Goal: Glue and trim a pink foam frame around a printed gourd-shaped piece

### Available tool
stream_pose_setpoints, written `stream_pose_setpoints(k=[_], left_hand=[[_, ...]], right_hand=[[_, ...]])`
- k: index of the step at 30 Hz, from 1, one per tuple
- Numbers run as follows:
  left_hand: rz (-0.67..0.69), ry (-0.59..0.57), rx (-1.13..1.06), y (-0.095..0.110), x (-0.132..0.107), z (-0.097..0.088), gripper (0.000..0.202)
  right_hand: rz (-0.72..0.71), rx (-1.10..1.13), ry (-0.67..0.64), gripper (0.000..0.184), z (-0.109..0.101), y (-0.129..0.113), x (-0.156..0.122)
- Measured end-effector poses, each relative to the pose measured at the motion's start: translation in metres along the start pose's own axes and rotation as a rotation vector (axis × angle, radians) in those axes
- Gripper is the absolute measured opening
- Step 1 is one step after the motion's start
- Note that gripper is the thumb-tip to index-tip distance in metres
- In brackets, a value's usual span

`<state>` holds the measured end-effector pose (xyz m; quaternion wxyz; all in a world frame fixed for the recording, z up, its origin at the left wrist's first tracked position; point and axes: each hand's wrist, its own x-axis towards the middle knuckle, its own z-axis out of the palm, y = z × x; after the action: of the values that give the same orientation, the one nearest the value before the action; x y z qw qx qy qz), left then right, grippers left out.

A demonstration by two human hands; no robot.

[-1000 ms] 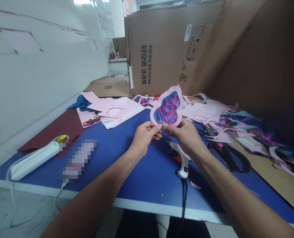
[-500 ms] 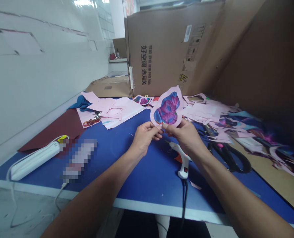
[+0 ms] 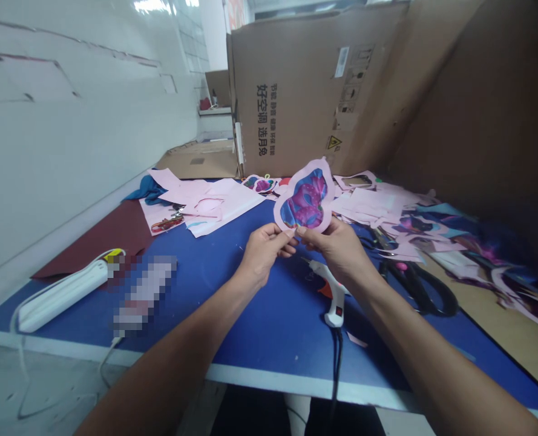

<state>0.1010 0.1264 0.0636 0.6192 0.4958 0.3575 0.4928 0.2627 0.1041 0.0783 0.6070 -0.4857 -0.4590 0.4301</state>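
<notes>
hardly anything has moved since the earlier frame: the hands and what they hold keep the same pose, and only the whole view has shifted very slightly. the left hand [image 3: 264, 251] is nearly closed, its thumb and forefinger pinching the near edge of a pink-bordered piece [image 3: 307, 203], the other fingers curled loosely. the right hand [image 3: 341, 245] is also narrowed on it, thumb laid over the front of the near edge; its other fingers are mostly hidden behind the piece. the two thumb tips are just beside each other. the piece stands tilted upright above the middle of the desk [image 3: 269, 327], its blue and purple printed centre facing the near side.

below the right hand a white glue gun [image 3: 337, 303] lies on the desk, nozzle pointing to the far left, its dark cord [image 3: 336, 363] running over the near edge. black looped handles [image 3: 448, 300] lie farther right. pink scraps [image 3: 371, 206] are heaped at the far right, larger pink sheets [image 3: 236, 200] at the far left, and a white power strip [image 3: 64, 297] at the near left.
</notes>
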Motion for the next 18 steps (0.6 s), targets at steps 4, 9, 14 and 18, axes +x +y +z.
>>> stream_pose_setpoints(k=[4, 9, 14, 18], left_hand=[[-0.001, 0.001, -0.005, -0.0004, -0.0003, 0.0001, 0.039], [-0.001, 0.003, -0.005, -0.0008, 0.0007, 0.0001, 0.039], [-0.001, 0.002, 0.001, 0.0001, 0.0003, 0.0003, 0.039], [0.001, 0.000, 0.001, 0.0007, -0.0003, 0.0002, 0.040]], right_hand=[[-0.001, 0.002, 0.000, 0.036, 0.0001, -0.0003, -0.0005], [-0.001, -0.006, -0.003, 0.035, 0.0005, -0.0024, -0.0006], [-0.010, -0.003, -0.015, 0.034, -0.0001, -0.0003, 0.0003], [-0.007, 0.006, -0.005, 0.035, 0.0001, 0.0003, -0.0001]])
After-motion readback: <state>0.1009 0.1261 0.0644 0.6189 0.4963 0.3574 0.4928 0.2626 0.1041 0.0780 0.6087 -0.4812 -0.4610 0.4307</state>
